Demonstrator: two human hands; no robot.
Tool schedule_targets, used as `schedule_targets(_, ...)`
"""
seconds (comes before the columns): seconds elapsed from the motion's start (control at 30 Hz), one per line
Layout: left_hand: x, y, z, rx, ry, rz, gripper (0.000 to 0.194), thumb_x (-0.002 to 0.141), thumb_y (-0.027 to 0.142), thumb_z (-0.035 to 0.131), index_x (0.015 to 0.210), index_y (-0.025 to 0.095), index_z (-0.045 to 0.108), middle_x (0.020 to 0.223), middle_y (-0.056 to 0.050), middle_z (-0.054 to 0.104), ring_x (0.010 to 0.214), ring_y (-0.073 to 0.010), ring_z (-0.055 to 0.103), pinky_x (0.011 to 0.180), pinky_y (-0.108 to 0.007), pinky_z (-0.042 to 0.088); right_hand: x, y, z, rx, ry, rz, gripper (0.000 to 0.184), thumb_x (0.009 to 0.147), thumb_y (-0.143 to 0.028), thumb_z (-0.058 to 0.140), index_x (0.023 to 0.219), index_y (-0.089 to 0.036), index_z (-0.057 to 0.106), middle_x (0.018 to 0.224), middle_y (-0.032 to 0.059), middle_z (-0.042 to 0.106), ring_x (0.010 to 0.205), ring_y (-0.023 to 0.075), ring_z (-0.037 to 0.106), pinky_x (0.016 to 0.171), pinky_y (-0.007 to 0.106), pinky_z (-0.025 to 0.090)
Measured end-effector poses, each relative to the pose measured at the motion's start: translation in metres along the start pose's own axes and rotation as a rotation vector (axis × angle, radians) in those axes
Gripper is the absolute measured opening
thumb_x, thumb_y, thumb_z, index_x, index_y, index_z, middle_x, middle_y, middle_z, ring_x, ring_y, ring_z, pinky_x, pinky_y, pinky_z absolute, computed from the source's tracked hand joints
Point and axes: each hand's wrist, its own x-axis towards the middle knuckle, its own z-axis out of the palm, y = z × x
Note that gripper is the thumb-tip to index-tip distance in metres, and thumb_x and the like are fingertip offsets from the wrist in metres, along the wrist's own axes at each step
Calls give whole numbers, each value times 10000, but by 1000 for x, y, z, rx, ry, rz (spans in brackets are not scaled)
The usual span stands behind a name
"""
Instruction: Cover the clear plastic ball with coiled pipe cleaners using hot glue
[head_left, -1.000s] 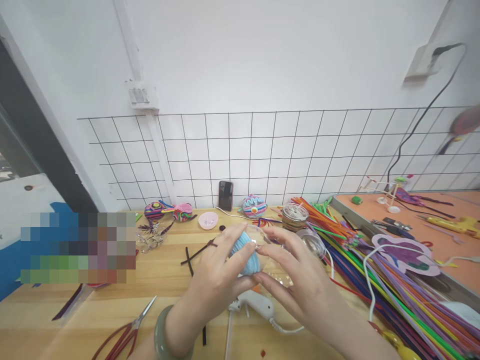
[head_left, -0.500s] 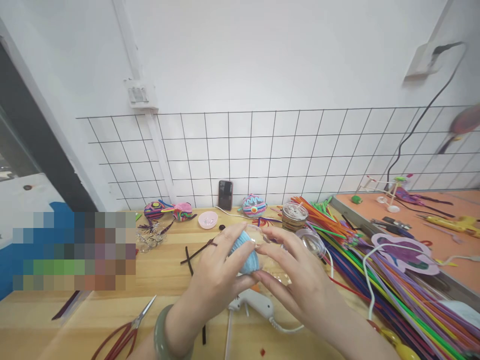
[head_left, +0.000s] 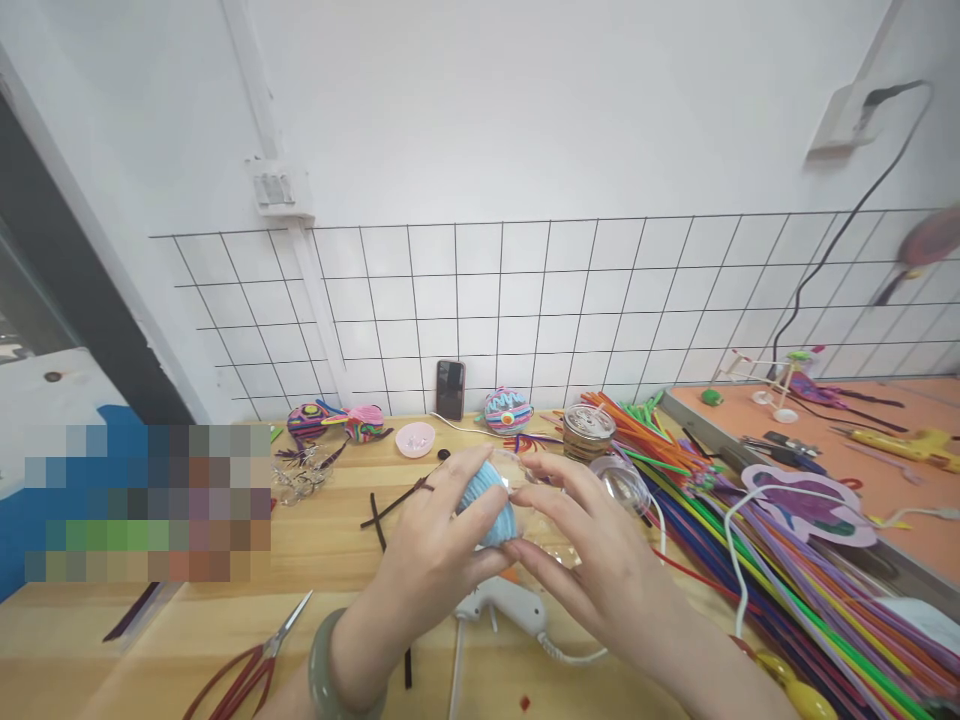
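Observation:
Above the wooden table I hold a clear rounded plastic shell with light blue fuzzy strands [head_left: 501, 528] wrapped over its left part. My left hand [head_left: 435, 545] is closed around the blue side, thumb below and fingers over the top. The fingertips of my right hand [head_left: 600, 550] grip the right side of the same piece. Part of the shell is hidden behind my fingers. Just below lies a white glue gun [head_left: 514, 607], its cord curving off to the right.
Red-handled scissors [head_left: 259, 655] lie at front left. Bundled pipe cleaners [head_left: 757, 580] spread along the right. Behind my hands are a pink dish [head_left: 415, 440], an upright phone [head_left: 450, 390], a decorated ball [head_left: 508, 411] and a clear jar [head_left: 589, 430]. Dark strips [head_left: 377, 520] lie left of centre.

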Motion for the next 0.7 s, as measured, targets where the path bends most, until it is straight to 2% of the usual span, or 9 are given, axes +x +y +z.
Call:
schedule_targets(0.43, 1, -2, -1, 12, -14, 19, 260, 859, 340, 599, 1037, 159, 540, 1178, -258, 629, 1025, -343, 661, 744, -436, 593, 0, -1, 1, 2, 9, 9, 328, 927, -258, 549, 1234, -192, 453, 1277, 172, 514, 1207, 289, 509, 935, 496, 514)
schedule_targets(0.7, -3, -7, 3, -60, 21, 16, 318, 821, 306, 655, 1068, 166, 511, 1191, -265, 621, 1038, -364, 654, 738, -461, 590, 0, -2, 0, 11, 6, -3, 344, 919, -224, 553, 1249, -177, 469, 1291, 163, 522, 1230, 274, 496, 976, 460, 492)
